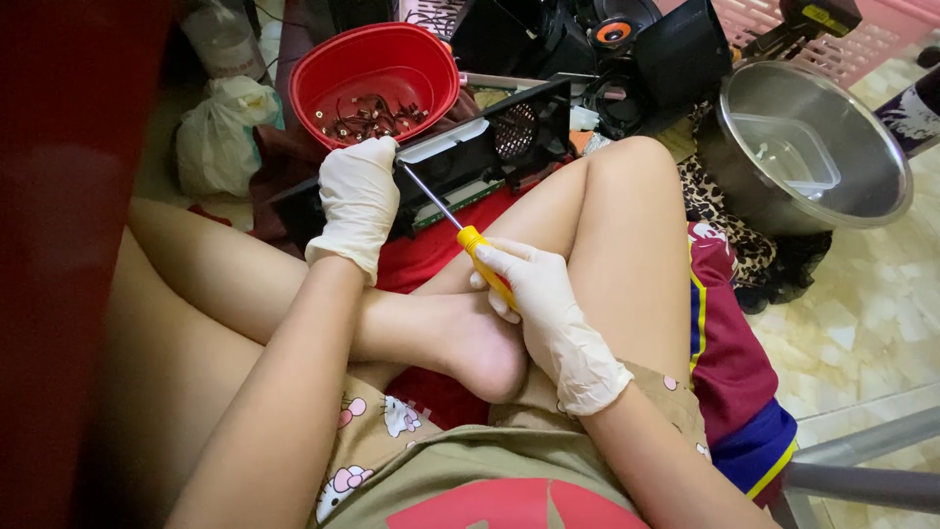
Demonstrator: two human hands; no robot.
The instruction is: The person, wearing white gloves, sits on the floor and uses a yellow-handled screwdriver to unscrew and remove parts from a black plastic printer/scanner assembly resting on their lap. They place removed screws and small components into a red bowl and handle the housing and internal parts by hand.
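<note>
A black plastic panel (pixel 470 162), long and narrow with a round perforated grille near one end and a pale grey strip along its upper edge, lies across the person's crossed legs and serves as the landmark here. The left hand (pixel 358 201), in a cream rubber glove, rests on the panel's near-left end with its fingers curled over the top edge, pressing the piece down. Meeting that same spot is the thin metal shaft of a screwdriver (pixel 460 227), which slants from the panel down toward the person; its yellow handle sits just below the panel's near edge. The right hand (pixel 548 313), also gloved, is wrapped around that handle with the fingers pressed together in a closed grip, the thumb along the side. Just behind the panel's left end stands a red plastic bowl (pixel 333 64) holding a scatter of small dark screws and bits. To the left of that end lies a knotted white plastic bag (pixel 220 132). Beyond the panel's far side sits a heap of black electronic parts, among them a speaker cone (pixel 615 29). Well off to the panel's right stands a large steel pot (pixel 862 191) with a clear plastic tub (pixel 795 149) inside it.
</note>
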